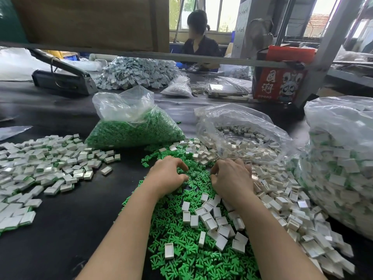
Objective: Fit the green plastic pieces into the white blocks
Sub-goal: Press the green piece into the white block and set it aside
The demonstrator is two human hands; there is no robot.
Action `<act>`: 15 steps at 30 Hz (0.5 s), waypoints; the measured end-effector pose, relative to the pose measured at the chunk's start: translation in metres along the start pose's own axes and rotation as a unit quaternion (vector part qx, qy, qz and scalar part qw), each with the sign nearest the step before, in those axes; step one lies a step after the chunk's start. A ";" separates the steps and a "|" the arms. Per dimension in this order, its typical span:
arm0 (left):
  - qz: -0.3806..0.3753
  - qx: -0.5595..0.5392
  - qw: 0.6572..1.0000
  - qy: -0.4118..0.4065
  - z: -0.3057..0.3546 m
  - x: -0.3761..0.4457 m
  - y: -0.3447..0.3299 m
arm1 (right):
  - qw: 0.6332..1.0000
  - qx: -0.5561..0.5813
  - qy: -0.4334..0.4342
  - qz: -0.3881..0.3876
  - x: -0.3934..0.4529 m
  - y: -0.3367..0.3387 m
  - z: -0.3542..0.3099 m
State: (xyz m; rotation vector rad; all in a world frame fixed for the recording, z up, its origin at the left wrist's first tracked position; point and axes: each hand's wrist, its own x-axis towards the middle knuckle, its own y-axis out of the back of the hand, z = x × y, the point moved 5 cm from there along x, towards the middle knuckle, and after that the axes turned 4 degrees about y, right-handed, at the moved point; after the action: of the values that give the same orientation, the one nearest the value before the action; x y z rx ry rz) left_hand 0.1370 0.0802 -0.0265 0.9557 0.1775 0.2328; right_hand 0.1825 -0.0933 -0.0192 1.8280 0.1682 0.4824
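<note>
Loose green plastic pieces (187,251) lie in a heap on the black table in front of me, with white blocks (210,219) scattered over and to the right of them. My left hand (167,175) hovers palm down over the green heap, its fingers curled with the thumb and forefinger tips down among the pieces. Just to its right, my right hand (232,178) is curled the same way at the edge of the white blocks. What either hand holds is hidden under its fingers.
A clear bag of green pieces (135,132) stands behind the heap, and an open bag of white blocks (242,138) lies to its right. A large bag of fitted blocks (341,168) fills the right. More fitted blocks (40,168) are spread at the left. Another person (199,41) sits across the table.
</note>
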 end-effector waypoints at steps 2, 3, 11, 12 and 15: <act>-0.010 -0.076 0.997 -0.006 -0.002 -0.001 0.005 | 1.000 0.007 0.004 0.010 0.001 0.000 0.000; -0.003 -0.101 0.995 -0.004 -0.004 0.000 0.007 | 1.000 0.010 0.005 0.012 0.001 0.000 0.000; 0.042 0.054 0.997 0.021 -0.011 0.005 0.001 | 0.993 0.111 0.047 -0.002 0.001 -0.002 -0.005; 0.016 0.065 0.998 0.017 -0.009 0.004 -0.004 | 0.992 0.117 0.045 -0.018 0.001 -0.005 -0.005; -0.026 0.082 0.996 -0.012 -0.002 0.003 -0.014 | 0.991 0.106 0.060 -0.054 0.002 -0.010 -0.006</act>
State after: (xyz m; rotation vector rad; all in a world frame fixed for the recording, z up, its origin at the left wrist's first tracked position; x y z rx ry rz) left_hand 0.1407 0.0747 -0.0392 1.1141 0.2015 0.1611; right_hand 0.1831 -0.0846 -0.0270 1.9850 0.4126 0.5149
